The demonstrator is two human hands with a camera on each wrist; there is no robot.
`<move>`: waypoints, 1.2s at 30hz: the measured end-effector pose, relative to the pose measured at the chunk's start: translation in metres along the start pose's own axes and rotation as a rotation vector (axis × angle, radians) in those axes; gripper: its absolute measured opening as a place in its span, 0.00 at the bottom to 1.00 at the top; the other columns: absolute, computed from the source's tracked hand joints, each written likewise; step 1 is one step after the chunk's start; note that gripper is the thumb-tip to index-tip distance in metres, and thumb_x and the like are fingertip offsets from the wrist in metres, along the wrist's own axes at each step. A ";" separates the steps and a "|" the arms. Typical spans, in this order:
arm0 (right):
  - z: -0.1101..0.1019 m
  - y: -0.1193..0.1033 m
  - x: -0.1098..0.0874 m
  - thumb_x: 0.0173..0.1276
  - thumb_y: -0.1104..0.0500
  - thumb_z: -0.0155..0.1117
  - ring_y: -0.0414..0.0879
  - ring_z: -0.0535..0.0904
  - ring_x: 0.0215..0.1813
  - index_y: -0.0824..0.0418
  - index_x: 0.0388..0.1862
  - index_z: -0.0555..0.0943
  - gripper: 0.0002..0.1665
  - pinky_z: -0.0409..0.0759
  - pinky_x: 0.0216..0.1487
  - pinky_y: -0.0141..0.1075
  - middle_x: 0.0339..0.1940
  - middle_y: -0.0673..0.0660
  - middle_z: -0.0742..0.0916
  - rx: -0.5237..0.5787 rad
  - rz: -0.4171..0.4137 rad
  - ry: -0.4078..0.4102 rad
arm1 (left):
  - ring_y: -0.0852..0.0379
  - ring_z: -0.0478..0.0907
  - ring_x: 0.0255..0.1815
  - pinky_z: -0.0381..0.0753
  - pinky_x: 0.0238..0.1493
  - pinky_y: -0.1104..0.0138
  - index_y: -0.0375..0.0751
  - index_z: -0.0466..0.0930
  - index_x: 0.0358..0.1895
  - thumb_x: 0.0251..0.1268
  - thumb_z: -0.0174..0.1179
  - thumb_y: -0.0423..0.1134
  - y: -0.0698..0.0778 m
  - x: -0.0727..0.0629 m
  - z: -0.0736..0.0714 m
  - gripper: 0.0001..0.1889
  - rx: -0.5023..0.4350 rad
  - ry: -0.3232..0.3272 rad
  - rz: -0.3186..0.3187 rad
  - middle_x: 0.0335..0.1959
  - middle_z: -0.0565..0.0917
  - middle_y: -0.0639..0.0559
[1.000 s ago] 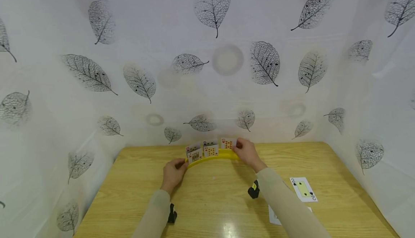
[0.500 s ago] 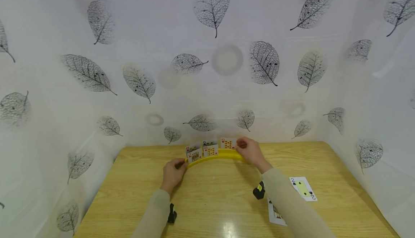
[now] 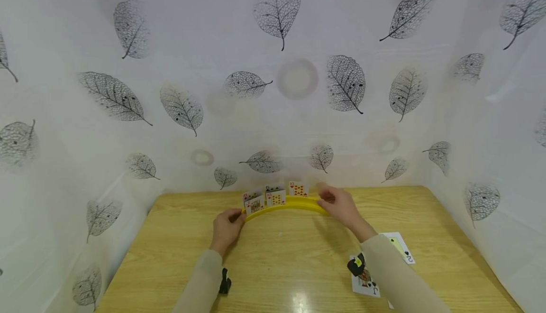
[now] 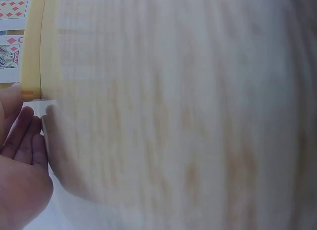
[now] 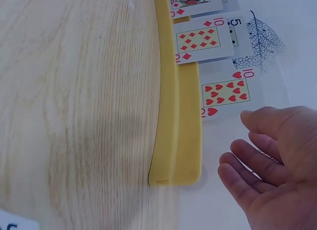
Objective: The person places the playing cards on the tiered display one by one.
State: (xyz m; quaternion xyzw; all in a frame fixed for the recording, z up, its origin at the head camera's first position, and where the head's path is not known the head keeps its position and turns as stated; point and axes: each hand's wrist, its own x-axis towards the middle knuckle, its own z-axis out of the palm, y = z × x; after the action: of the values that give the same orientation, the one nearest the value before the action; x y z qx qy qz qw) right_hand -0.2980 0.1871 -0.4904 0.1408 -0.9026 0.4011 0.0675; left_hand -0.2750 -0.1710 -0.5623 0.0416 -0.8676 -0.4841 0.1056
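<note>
A curved yellow card holder (image 3: 298,202) lies near the back of the table. Its left end is pinched by my left hand (image 3: 227,230); in the left wrist view the thumb (image 4: 10,99) touches that end. Upright in it stand a face card of diamonds (image 3: 255,205) and the ten of diamonds (image 3: 276,198), with other cards partly hidden behind them. Farther right, the ten of hearts (image 5: 225,93) stands in the back slot. My right hand (image 3: 343,207) is beside the holder's right end, apart from the cards, its fingers loosely bent around nothing.
Under my right forearm lie a two of spades (image 3: 403,246) and a jack of spades (image 3: 366,284), both partly covered. Leaf-printed white sheeting (image 3: 298,123) closes off the back and sides of the wooden table (image 3: 273,261).
My right hand has let go of the ten of hearts and drawn away to the right and slightly nearer. The card stays standing in the holder. My left hand keeps its place.
</note>
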 end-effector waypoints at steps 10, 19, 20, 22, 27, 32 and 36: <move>-0.020 -0.001 -0.034 0.73 0.58 0.71 0.58 0.88 0.51 0.68 0.54 0.85 0.16 0.89 0.52 0.47 0.49 0.64 0.91 -0.036 -0.025 0.032 | 0.34 0.83 0.62 0.78 0.70 0.42 0.32 0.88 0.52 0.71 0.69 0.35 0.002 0.000 0.000 0.13 -0.006 0.002 -0.009 0.56 0.88 0.34; -0.031 0.002 -0.066 0.75 0.54 0.71 0.55 0.87 0.53 0.64 0.56 0.86 0.18 0.88 0.56 0.51 0.52 0.60 0.91 -0.074 0.035 0.045 | 0.33 0.84 0.60 0.80 0.68 0.42 0.30 0.88 0.51 0.71 0.68 0.34 0.001 -0.001 0.000 0.12 0.010 0.009 0.022 0.55 0.89 0.33; -0.032 0.002 -0.069 0.75 0.53 0.71 0.55 0.87 0.54 0.64 0.57 0.86 0.19 0.87 0.57 0.52 0.52 0.60 0.91 -0.077 0.040 0.044 | 0.34 0.84 0.60 0.80 0.68 0.42 0.30 0.88 0.51 0.71 0.68 0.34 0.001 0.000 0.000 0.12 0.008 0.010 0.019 0.55 0.89 0.33; -0.033 0.002 -0.076 0.75 0.52 0.71 0.56 0.87 0.54 0.63 0.58 0.85 0.20 0.87 0.57 0.53 0.53 0.59 0.91 -0.086 0.046 0.042 | 0.33 0.83 0.61 0.79 0.68 0.42 0.30 0.88 0.51 0.71 0.68 0.34 0.001 0.000 0.000 0.12 0.005 0.009 0.009 0.55 0.89 0.33; -0.039 0.004 -0.091 0.74 0.50 0.71 0.54 0.88 0.53 0.60 0.57 0.86 0.20 0.88 0.54 0.51 0.53 0.57 0.91 -0.103 0.051 0.043 | 0.34 0.83 0.62 0.78 0.70 0.41 0.32 0.88 0.52 0.71 0.69 0.35 0.000 0.000 0.001 0.12 0.002 0.006 -0.003 0.56 0.88 0.34; -0.043 0.010 -0.106 0.73 0.50 0.72 0.55 0.88 0.53 0.59 0.56 0.87 0.19 0.89 0.53 0.51 0.52 0.56 0.91 -0.127 0.037 0.048 | 0.33 0.83 0.62 0.78 0.70 0.41 0.31 0.88 0.52 0.71 0.69 0.35 -0.003 0.001 0.001 0.12 0.006 0.008 0.008 0.56 0.88 0.34; -0.047 0.013 -0.117 0.72 0.50 0.74 0.58 0.87 0.55 0.59 0.55 0.87 0.19 0.88 0.53 0.54 0.54 0.57 0.91 -0.151 0.042 0.038 | 0.33 0.83 0.61 0.78 0.70 0.42 0.31 0.88 0.52 0.71 0.69 0.35 -0.003 0.001 0.001 0.12 0.007 0.006 0.021 0.55 0.88 0.34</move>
State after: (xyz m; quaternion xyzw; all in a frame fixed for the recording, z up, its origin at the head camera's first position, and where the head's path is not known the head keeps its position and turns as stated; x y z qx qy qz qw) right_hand -0.1900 0.2539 -0.4961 0.1088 -0.9316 0.3360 0.0864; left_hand -0.2763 -0.1718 -0.5657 0.0345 -0.8694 -0.4798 0.1133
